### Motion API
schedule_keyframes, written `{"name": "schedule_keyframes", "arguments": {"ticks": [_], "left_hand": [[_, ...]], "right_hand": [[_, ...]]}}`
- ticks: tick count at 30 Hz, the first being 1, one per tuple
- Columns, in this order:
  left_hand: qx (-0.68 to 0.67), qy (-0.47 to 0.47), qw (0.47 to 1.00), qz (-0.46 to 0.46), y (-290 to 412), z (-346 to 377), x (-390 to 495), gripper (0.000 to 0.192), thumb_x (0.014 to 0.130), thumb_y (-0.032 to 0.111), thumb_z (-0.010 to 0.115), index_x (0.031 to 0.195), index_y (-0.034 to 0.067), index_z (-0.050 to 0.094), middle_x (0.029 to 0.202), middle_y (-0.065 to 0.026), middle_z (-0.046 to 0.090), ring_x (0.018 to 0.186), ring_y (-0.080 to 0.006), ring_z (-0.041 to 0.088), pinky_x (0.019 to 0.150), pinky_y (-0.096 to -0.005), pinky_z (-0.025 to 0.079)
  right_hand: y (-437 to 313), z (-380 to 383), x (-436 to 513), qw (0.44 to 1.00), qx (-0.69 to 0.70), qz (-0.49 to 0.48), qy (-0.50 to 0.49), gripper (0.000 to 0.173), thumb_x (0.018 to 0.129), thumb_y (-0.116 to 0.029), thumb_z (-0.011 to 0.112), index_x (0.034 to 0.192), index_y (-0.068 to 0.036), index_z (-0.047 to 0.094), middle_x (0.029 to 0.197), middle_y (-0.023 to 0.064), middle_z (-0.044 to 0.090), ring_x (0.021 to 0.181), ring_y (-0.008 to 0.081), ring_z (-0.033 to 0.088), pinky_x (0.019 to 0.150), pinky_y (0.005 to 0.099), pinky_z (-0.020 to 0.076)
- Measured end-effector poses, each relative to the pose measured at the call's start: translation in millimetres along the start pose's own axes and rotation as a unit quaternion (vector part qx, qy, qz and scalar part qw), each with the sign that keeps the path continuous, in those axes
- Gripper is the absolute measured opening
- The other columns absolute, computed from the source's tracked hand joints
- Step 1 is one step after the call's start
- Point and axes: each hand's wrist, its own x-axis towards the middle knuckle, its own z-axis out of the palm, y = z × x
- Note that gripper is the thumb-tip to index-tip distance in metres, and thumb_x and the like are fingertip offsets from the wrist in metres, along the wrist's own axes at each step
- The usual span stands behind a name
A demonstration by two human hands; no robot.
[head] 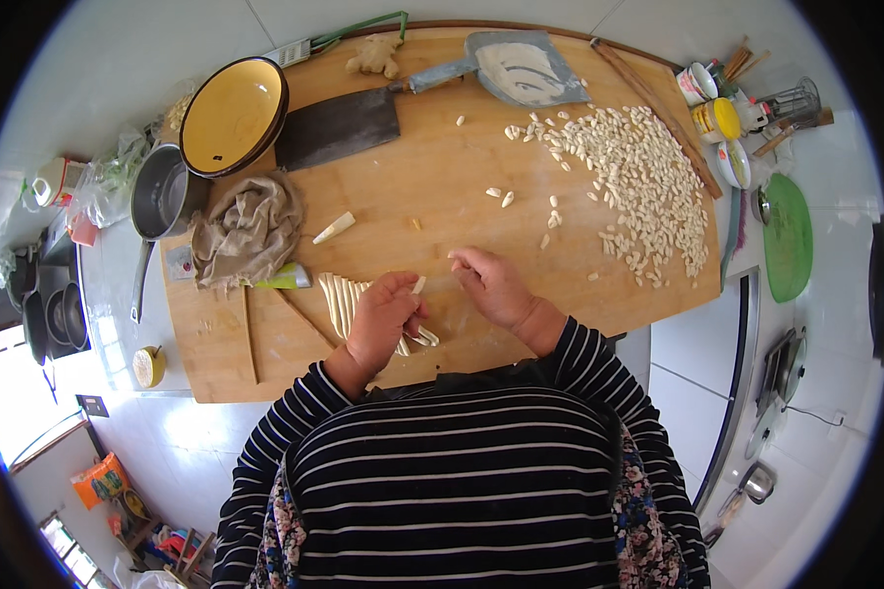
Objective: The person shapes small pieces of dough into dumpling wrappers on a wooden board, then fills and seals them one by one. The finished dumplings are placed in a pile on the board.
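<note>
My left hand [389, 316] is over the wooden board [427, 177] near its front edge, closed on a thin dough strip [419, 285] whose end sticks up from the fingers. Beneath and beside it lie several long dough strips [339, 300] in a row, partly hidden by the hand. To the right, my right hand [495, 286] is raised with curled fingers; a pale bit shows at the fingertip, but whether it is dough or a nail I cannot tell. Many small dough pieces [644, 191] are spread on the board's right side, with a few loose ones nearer the middle.
A cleaver [342, 127], a scoop of flour [523, 73] and ginger [374, 56] lie at the back. On the left are a yellow bowl [232, 116], a saucepan [160, 193], a crumpled cloth [249, 228] and thin sticks [250, 335]. A long wooden rod [656, 114] borders the dough pieces.
</note>
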Motion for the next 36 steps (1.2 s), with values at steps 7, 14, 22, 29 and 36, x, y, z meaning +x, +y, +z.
{"name": "schedule_keyframes", "arguments": {"ticks": [7, 14, 22, 29, 36], "left_hand": [[0.063, -0.098, 0.993, -0.036, -1.9, 10.7, -0.2, 0.027, 0.094, 0.01, 0.055, 0.117, -0.005, 0.055, 0.079, -0.008, 0.065, 0.058, -0.0113, 0.057, 0.052, -0.0229, 0.046], [0.122, -0.112, 0.984, -0.073, 4.6, 13.8, -2.6, 0.016, 0.094, 0.011, 0.06, 0.099, -0.003, 0.065, 0.07, -0.0047, 0.063, 0.055, -0.0105, 0.057, 0.05, -0.0226, 0.045], [0.016, -0.023, 1.0, 0.002, 13.7, 5.9, -1.2, 0.018, 0.096, 0.014, 0.058, 0.099, -0.001, 0.068, 0.066, -0.0005, 0.058, 0.052, -0.0068, 0.049, 0.05, -0.0195, 0.04], [-0.003, -0.003, 1.0, -0.014, 5.3, 4.5, 1.7, 0.022, 0.094, 0.008, 0.052, 0.109, -0.004, 0.063, 0.075, -0.0033, 0.06, 0.058, -0.0087, 0.053, 0.054, -0.0213, 0.043], [0.019, -0.04, 0.998, -0.032, 1.7, 7.1, 0.9, 0.029, 0.096, 0.01, 0.05, 0.122, -0.004, 0.053, 0.081, -0.008, 0.062, 0.06, -0.0133, 0.056, 0.057, -0.0252, 0.049]], "right_hand": [[-42.2, -15.1, -21.5, 0.946, 0.216, 0.182, -0.16, 0.009, 0.09, -0.004, 0.063, 0.098, 0.001, 0.062, 0.081, 0.0068, 0.067, 0.075, 0.0108, 0.061, 0.068, 0.0283, 0.0513], [-26.6, -15.2, -25.8, 0.99, 0.08, 0.043, -0.107, 0.006, 0.088, -0.005, 0.063, 0.092, -0.002, 0.061, 0.08, 0.0139, 0.065, 0.07, 0.024, 0.064, 0.063, 0.0325, 0.0508], [-7.5, -8.1, -52.9, 0.981, -0.072, 0.031, -0.178, 0.021, 0.083, -0.022, 0.071, 0.085, -0.006, 0.058, 0.075, 0.0152, 0.061, 0.069, 0.0335, 0.062, 0.062, 0.0415, 0.0489], [19.4, -12.1, -40.9, 0.97, -0.215, -0.086, -0.072, 0.036, 0.076, -0.031, 0.076, 0.074, -0.007, 0.05, 0.069, 0.0122, 0.056, 0.064, 0.0347, 0.057, 0.056, 0.0446, 0.0442], [19.6, -19.3, -20.4, 0.976, -0.214, -0.02, -0.024, 0.023, 0.084, -0.022, 0.069, 0.079, -0.006, 0.052, 0.068, 0.0146, 0.057, 0.064, 0.0354, 0.059, 0.057, 0.0441, 0.0467]]}}
